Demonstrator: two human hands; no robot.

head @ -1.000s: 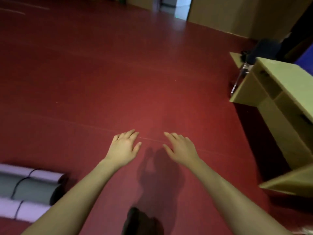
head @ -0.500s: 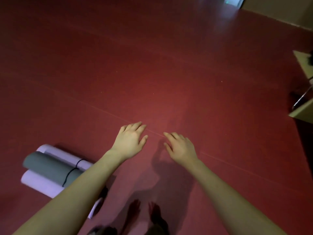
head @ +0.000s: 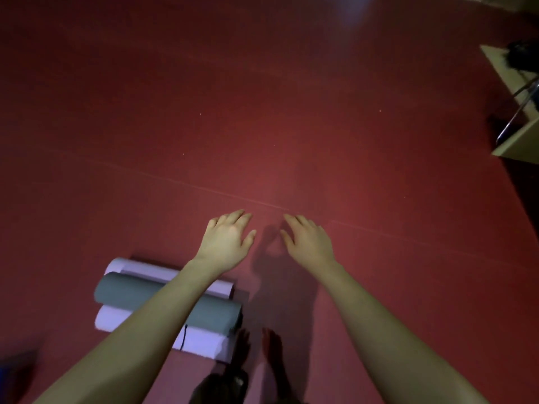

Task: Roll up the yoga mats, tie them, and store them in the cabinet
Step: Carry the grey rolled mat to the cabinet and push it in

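Three rolled yoga mats lie side by side on the red floor at the lower left: a grey mat [head: 125, 291] between a far pale lilac mat [head: 140, 268] and a near pale lilac mat [head: 201, 341]. A black cord circles the near one. My left forearm crosses above them. My left hand [head: 227, 240] and my right hand [head: 309, 242] hover over bare floor beyond the mats, fingers straight and spread, holding nothing.
A light wooden cabinet or desk edge [head: 516, 144] shows at the right border, with a metal rod [head: 516, 118] leaning by it and a dark object [head: 522, 55] on a shelf behind. My feet [head: 256, 354] show as dark shapes at the bottom. Red floor [head: 262, 112] stretches ahead.
The view has swung left and down: the desk slid to the right edge and the rolled mats moved from the far left toward the centre, under my left arm. Both hands stay spread.
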